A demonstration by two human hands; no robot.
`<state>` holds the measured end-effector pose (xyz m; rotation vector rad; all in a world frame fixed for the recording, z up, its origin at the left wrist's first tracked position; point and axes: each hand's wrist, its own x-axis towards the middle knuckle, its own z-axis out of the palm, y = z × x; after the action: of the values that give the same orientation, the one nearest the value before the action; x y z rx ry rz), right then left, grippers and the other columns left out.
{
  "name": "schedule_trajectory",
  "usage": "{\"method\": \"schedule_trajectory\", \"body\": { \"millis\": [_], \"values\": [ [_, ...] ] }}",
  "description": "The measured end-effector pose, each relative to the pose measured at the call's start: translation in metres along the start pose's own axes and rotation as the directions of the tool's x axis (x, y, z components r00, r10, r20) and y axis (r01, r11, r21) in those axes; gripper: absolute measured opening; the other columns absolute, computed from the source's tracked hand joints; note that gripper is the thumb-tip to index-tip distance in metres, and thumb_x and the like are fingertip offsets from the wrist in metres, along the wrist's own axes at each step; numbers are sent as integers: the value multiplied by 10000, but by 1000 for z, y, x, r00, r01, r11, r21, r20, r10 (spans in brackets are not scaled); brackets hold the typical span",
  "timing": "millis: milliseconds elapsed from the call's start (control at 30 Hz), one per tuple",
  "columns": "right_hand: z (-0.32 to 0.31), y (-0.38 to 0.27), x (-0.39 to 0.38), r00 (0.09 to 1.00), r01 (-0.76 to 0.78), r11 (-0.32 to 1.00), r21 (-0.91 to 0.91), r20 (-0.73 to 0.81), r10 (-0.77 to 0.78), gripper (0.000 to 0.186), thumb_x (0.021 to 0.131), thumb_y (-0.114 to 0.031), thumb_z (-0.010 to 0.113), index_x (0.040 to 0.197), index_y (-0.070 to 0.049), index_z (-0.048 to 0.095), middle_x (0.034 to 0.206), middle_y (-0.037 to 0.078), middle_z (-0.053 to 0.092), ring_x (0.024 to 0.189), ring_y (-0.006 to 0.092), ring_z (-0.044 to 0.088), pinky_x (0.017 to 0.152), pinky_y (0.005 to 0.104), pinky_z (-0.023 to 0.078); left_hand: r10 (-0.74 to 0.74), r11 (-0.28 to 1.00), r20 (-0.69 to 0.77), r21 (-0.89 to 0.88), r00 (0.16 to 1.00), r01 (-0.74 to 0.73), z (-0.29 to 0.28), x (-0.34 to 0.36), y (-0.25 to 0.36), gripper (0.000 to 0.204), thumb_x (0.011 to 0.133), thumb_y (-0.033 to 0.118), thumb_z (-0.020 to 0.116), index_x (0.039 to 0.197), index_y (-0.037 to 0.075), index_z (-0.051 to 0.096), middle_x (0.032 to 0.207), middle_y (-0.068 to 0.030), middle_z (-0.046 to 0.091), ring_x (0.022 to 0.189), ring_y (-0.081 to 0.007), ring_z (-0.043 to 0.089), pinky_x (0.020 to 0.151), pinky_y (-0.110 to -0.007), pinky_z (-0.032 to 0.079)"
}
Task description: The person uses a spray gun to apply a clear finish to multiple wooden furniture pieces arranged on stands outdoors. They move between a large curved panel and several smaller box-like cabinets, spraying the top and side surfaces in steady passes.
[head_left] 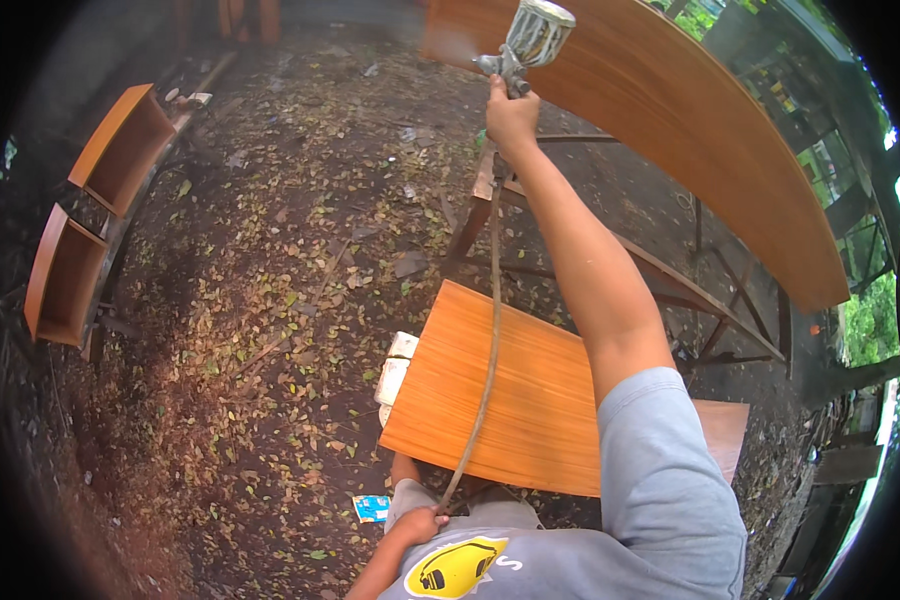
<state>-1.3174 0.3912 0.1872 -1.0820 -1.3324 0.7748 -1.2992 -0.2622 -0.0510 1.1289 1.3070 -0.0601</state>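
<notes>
Right hand (pixel 511 116) aims spray gun (pixel 526 45) left toward long panel (pixel 670 110).

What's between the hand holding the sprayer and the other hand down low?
In the head view, a thin hose runs from the spray gun in the right hand down to the left hand, crossing a small orange board.

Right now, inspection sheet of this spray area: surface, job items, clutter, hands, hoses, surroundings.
Surface: bare dirt ground strewn with dry leaves.
Job's things: spray gun raised at a long wooden panel lying on a metal frame; a smaller wooden board below.
Clutter: white containers beside the board; blue packet on the ground.
Hands: right hand grips the gun; left hand holds the hose low.
Cables: air hose hangs from gun to left hand.
Surroundings: two open wooden boxes at left; greenery at right.
</notes>
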Motion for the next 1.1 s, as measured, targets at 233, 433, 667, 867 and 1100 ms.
{"method": "schedule_trajectory", "body": {
  "millis": [233, 433, 667, 867, 1100],
  "values": [
    [-26, 24, 22, 995, -31, 995, -98, 94, 41, 257, 928, -242, 664, 973, 7, 710, 838, 162, 718, 793, 279, 681, 763, 398, 495, -5, 999, 2, 46, 1000, 5, -16, -5, 27, 403, 989, 422, 517, 1272, 163, 641, 1081, -229, 692, 1045, -386, 649, 907, -479, 491],
    [-140, 54, 30, 999, -34, 968, -248, -31, 27, 276, 920, -255, 674, 962, 16, 707, 817, 169, 719, 765, 275, 678, 747, 400, 493, -36, 977, 46, 211, 998, 26, -22, -9, 55, 401, 989, 424, 512, 1282, 181, 638, 1078, -211, 700, 1054, -373, 653, 908, -477, 494],
    [-322, 82, 35, 955, -141, 912, -384, -297, 23, 259, 926, -242, 677, 923, 17, 698, 769, 139, 711, 704, 240, 657, 709, 392, 493, -39, 908, 142, 417, 989, -24, -19, 3, 93, 396, 986, 435, 510, 1262, 187, 647, 1107, -156, 707, 1072, -345, 650, 905, -471, 500],
    [-463, 95, 25, 834, -196, 876, -442, -545, -88, 262, 930, -220, 673, 1002, 30, 702, 857, 158, 733, 797, 258, 700, 759, 382, 506, 28, 907, 176, 410, 984, -99, -23, 8, 122, 388, 970, 422, 546, 1221, 152, 668, 1149, -139, 700, 1088, -344, 641, 922, -453, 500],
    [-581, 102, 20, 688, -319, 820, -476, -711, -145, 330, 914, -275, 684, 1056, 23, 701, 993, 214, 734, 949, 361, 706, 826, 430, 508, 104, 898, 222, 397, 969, -187, -9, 24, 136, 413, 951, 461, 571, 1201, 150, 678, 1128, -146, 706, 1057, -353, 651, 889, -451, 514]
  ]
}}
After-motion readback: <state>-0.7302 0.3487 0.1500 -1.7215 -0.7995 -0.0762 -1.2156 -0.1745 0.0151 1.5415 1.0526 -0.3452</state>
